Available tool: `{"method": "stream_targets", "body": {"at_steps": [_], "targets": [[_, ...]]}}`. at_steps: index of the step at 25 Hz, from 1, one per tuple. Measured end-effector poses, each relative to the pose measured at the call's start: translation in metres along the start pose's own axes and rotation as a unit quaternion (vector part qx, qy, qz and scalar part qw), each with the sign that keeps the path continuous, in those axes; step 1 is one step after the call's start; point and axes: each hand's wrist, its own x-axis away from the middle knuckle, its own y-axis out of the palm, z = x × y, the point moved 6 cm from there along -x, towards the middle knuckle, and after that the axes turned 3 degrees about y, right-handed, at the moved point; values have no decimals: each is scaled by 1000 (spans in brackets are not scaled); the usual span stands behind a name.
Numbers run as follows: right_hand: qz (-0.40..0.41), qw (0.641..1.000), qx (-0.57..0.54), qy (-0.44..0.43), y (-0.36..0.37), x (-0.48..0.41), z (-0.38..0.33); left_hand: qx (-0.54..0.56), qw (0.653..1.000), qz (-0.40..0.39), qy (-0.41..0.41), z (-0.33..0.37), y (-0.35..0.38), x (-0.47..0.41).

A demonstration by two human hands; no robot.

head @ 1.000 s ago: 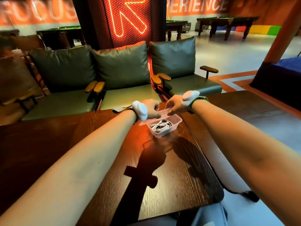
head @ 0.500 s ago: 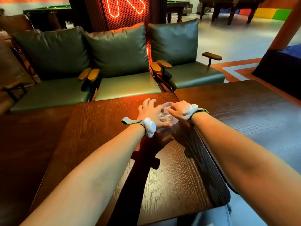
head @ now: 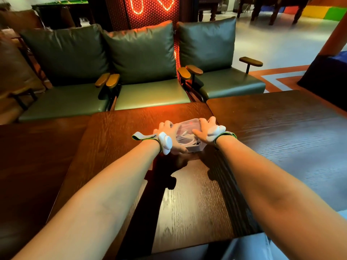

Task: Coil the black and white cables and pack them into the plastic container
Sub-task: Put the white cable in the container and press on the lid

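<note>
Reaching across the dark wooden table (head: pixel 187 203), whose open grain shines glossy under an orange glow, we start at the left, where a grey fabric strap (head: pixel 142 136) with a green edge holds a smooth white rounded pod (head: pixel 165 143) on the wrist. Just beyond it our left hand (head: pixel 170 134) grips the left end of the plastic container (head: pixel 195 148), fingers curled over the far edge and the thumb tucked against the near side. The container is a shallow, clear rectangular tub with rounded corners, standing flat on the table's far half, between the two hands. Its transparent lid (head: pixel 185 126) lies on top, catching a red glint. Through the plastic we make out loops of white cable (head: pixel 188 140); the black one is too blurred to pick out. Our right hand (head: pixel 203 128) holds the right end, fingers bent over the far corner and the thumb laid flat along the lid, with a second white pod (head: pixel 216 131) strapped behind it. The tub's long axis runs roughly across us, from one hand to the other, with its right end angled slightly away. A second ago the lid was held up over the open tub by both hands; half a second ago the left palm lay spread on top of it; now both hands have moved out to the ends.
</note>
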Motion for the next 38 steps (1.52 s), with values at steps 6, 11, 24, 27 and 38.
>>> {"method": "stream_targets", "body": {"at_steps": [6, 11, 24, 27, 38], "targets": [[4, 992, -121, -30, 25, 23, -62, -15, 999, 0, 34, -50, -11, 55], [4, 996, -53, -76, 37, 25, -95, 14, 998, -11, 57, -57, -15, 77], [8, 996, -47, -80, 52, 42, -97, -22, 991, 124, -35, -56, 7, 75], [13, 997, -30, -71, 50, 44, -99, -45, 991, 122, -44, -53, 6, 74], [40, 998, -10, -47, 54, 37, -95, -87, 988, 95, -80, -49, 3, 81]]}}
